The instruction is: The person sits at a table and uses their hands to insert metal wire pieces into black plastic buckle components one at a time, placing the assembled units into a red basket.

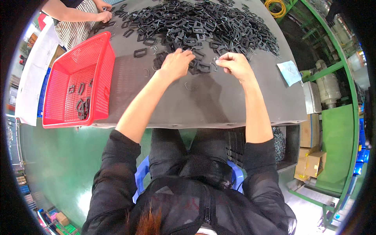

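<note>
My left hand is at the near edge of a pile of black rectangular plastic frames, its fingers bent down over several of them. What those fingers grip, if anything, is hidden behind the hand. To its right, my right hand pinches thumb and forefinger together on a thin metal wire hook. A few black frames lie on the table between my hands. One loose wire hook rests on the bare tabletop nearer to me.
A red perforated plastic basket with several black frames inside stands at the table's left edge. Another person's hands work at the far left. A light blue cloth mask lies on the grey table at right.
</note>
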Motion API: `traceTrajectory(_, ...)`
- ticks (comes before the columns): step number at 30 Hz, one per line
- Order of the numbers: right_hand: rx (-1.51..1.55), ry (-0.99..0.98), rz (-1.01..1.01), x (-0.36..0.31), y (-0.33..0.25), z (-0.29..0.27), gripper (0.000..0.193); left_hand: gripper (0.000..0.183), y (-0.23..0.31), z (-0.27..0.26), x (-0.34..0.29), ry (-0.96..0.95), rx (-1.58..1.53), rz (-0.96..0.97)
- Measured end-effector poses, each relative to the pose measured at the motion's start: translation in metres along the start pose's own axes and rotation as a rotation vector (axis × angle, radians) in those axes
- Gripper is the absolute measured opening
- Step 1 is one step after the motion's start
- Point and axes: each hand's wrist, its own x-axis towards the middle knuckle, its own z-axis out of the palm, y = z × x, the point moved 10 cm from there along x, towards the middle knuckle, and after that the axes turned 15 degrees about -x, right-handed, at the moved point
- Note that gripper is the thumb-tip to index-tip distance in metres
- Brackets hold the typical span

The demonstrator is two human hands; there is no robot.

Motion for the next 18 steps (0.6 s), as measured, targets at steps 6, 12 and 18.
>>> traceTrajectory(6, -0.621, -0.005, 0.000, 0.001, 0.024, -0.007, 0.028, 0.024, -0.012, -0.028, 0.001, 0.174, -0.262, -0.050)
traceTrajectory(12, -0.964, 0.306, -0.264, 0.011, -0.014, 0.044, 0.044, 0.032, -0.057, -0.017, -0.047, 0.340, -1.898, -0.591)
traceTrajectory(18, -0.784, 0.027, -0.405, 0.030, -0.018, 0.076, 0.047, 0.042, -0.066, -0.009, -0.080, 0.318, -2.219, -0.608)
